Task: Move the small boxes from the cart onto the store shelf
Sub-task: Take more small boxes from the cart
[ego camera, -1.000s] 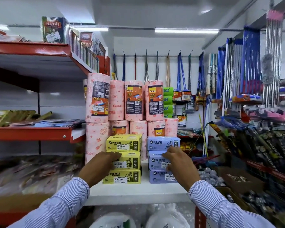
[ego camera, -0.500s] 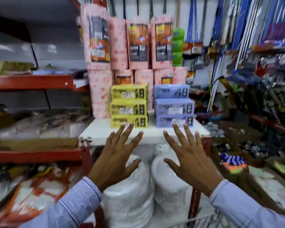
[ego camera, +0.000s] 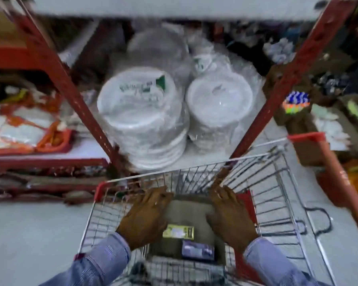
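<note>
I look down into a wire shopping cart point(ego camera: 277, 182) with red corners. On a brown cardboard sheet point(ego camera: 186, 211) in its basket lie a small yellow box point(ego camera: 178, 232) and a small blue box point(ego camera: 197, 249). My left hand point(ego camera: 146, 217) hovers over the basket just left of the yellow box, fingers spread, holding nothing. To the right of both boxes my right hand point(ego camera: 229, 215) is spread and empty too. The white shelf board point(ego camera: 174, 7) is only a blurred strip at the top edge.
Wrapped stacks of white disposable plates point(ego camera: 141, 112) fill the low shelf behind the cart, between two slanting red shelf posts point(ego camera: 70, 91). Orange packets point(ego camera: 25, 131) lie on the left shelf. Cardboard boxes with goods point(ego camera: 310, 112) stand at right. A black cable point(ego camera: 318, 221) lies on the floor.
My view has swung down from the shelf with the stacked yellow and blue boxes to the cart. Both hands have dropped from the shelf front into the basket, still empty.
</note>
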### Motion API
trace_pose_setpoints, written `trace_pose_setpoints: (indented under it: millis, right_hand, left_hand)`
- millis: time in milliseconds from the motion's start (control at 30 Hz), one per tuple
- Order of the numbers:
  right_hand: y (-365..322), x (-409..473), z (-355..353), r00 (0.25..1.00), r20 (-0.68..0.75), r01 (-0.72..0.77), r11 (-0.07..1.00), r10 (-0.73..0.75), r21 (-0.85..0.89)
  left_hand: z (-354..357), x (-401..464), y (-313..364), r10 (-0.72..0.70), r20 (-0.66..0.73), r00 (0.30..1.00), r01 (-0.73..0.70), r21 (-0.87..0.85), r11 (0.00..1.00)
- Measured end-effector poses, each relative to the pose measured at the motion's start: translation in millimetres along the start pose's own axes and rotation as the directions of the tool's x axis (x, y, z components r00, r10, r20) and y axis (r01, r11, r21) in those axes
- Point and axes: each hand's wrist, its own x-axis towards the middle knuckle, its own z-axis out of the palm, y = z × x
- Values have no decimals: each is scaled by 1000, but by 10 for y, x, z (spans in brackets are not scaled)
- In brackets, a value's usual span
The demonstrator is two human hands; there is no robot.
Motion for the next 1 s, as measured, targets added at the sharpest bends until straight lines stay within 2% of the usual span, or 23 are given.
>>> trace_pose_setpoints:
  millis: [100,200,300,400,533,767,900,1000]
  right_hand:
    - [127,70,704,979,202,-45,999,38,29]
    - [234,158,1362,923,381,-69,998,60,10]
    - [326,209,1923,866,492,-96,995,87,-8]
    - [387,254,2238,826,556,-93,995,94,-30]
    - [462,252,2591,808,585,-82,997,70,-7]
    - [535,295,2754,789,612,-62,998,46,4]
    - [512,321,2598,809,587,-31,999,33,-14]
    - [465,386,2198,849,528,16,999,10,-45]
  left_hand:
    - [781,-6,-71,-57,178,982,68,-53,996]
    - [1493,56,-182,-108,372,922,156,-101,983]
    - [2065,162,-256,-129,445,886,210,-138,968]
    - [2378,275,-286,-164,456,875,238,-110,965]
    - [2680,379,-278,-108,502,858,190,-116,975]
    - [2727,570,-347,-117,527,842,170,-54,984]
    - [2507,588,-397,-160,468,869,223,-82,971]
    - [2080,575,-376,-215,358,909,264,-94,960]
